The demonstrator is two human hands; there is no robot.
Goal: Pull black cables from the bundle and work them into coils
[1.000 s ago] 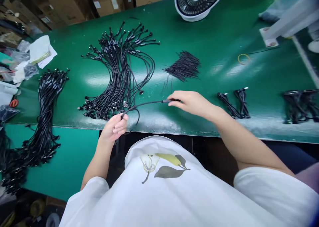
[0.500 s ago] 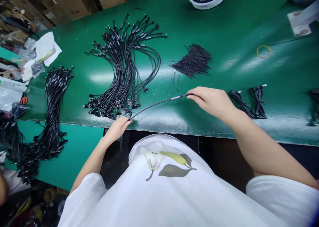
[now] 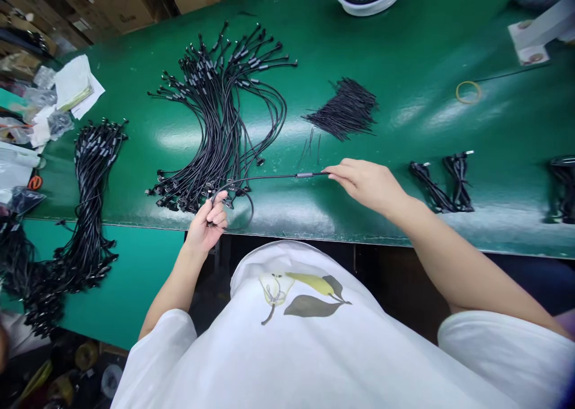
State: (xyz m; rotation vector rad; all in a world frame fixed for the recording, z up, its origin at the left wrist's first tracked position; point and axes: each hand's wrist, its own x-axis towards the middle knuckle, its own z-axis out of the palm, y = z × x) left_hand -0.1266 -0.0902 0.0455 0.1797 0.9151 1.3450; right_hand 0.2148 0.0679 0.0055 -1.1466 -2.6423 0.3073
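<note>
Between my two hands a thin black cable [image 3: 276,176] runs nearly level, with a grey sleeve near its right end. My right hand [image 3: 363,181] pinches that end between thumb and fingers. My left hand [image 3: 208,222], palm turned up and fingers curled, grips the other part, and a loop of the cable hangs to the right of its fingers. Just behind the left hand lies a large pile of similar black cables [image 3: 218,121], with metal-tipped plugs at both ends. Beyond the right hand is a heap of short black ties [image 3: 345,109], a few of them loose.
Two bundled cables [image 3: 442,184] lie right of my right hand, with another bundle [image 3: 563,187] farther right. More cable bunches [image 3: 94,175] lie at the left. A yellow rubber band [image 3: 468,92], a white fan [image 3: 371,2] and papers [image 3: 76,85] rest on the green table [image 3: 417,55].
My left hand has turned palm up and risen slightly, bending the cable into a loop. My right hand has shifted a little left, still pinching the cable's end.
</note>
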